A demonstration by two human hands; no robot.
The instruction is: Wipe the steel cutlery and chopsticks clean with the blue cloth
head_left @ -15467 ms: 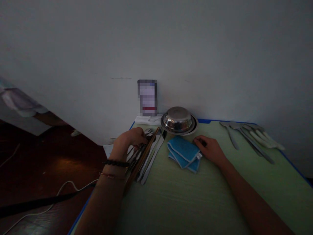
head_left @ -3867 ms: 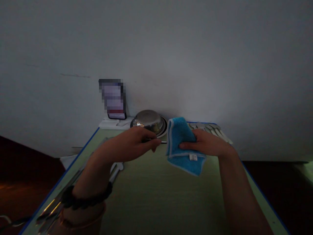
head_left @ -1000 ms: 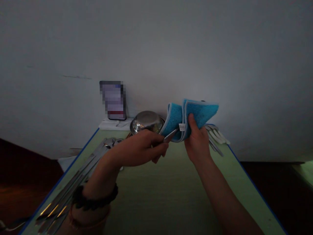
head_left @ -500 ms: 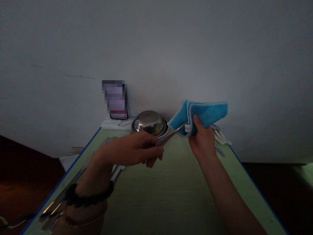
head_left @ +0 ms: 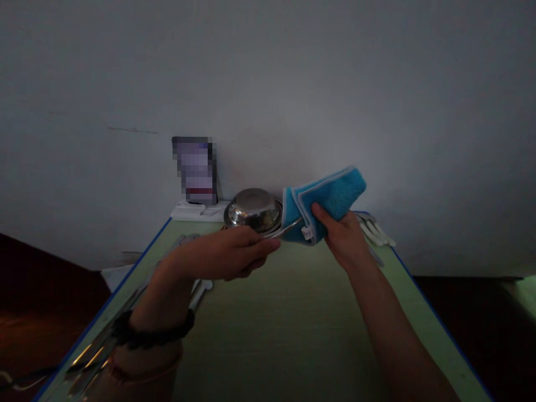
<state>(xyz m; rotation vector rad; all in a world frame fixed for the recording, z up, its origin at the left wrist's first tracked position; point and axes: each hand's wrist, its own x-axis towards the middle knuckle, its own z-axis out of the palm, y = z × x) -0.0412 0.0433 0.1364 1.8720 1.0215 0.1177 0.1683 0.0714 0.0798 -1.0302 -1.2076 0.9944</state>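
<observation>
My left hand (head_left: 228,254) is closed around a thin, shiny metal utensil (head_left: 290,227). The utensil's far end goes into the folds of a blue cloth (head_left: 333,192) with a pale edge and a small white label, so its kind stays hidden. My right hand (head_left: 347,239) grips that folded cloth from below, thumb on the near face, around the utensil's end. Both hands are above the table, just in front of an upturned steel bowl (head_left: 255,206).
Several long metal utensils (head_left: 98,349) lie along the left edge of the green table (head_left: 285,335). White-handled utensils (head_left: 377,231) rest at the back right. A phone (head_left: 199,173) leans on the wall (head_left: 335,84), standing on a white base (head_left: 195,212).
The cloth and my right hand have moved left along the utensil, and the cloth has tilted, its right end higher. My left hand has turned slightly, its fingers now more tucked under.
</observation>
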